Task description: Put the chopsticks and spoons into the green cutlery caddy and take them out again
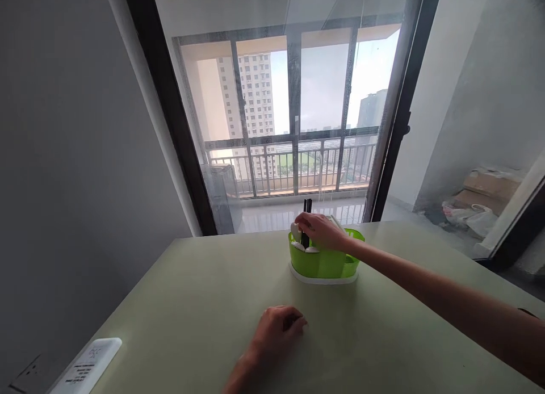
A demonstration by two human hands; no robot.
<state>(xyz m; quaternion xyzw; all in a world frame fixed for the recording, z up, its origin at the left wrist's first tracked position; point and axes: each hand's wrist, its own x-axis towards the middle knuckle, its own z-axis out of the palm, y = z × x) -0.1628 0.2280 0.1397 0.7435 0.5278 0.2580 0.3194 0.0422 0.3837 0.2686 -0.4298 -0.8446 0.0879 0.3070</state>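
A bright green cutlery caddy (319, 264) on a white base stands near the far edge of the table. Over its left part, my right hand (321, 230) reaches in with bent fingers, closed on the top of a white spoon (295, 231). Black chopsticks (305, 239) stand upright right by those fingers, partly covered by them. Two more white rounded pieces (312, 250), which look like spoons, show at the caddy's front rim. Closer to me, my left hand (279, 328) rests at the tabletop, fingers curled in, with nothing visible in it.
The pale green table (204, 303) reaches toward a dark-framed glass door (272, 116) with a balcony behind. At the near left lies a white power strip or panel (87, 365) with printed markings. Cardboard boxes (491, 192) and plastic bags are on the floor at right.
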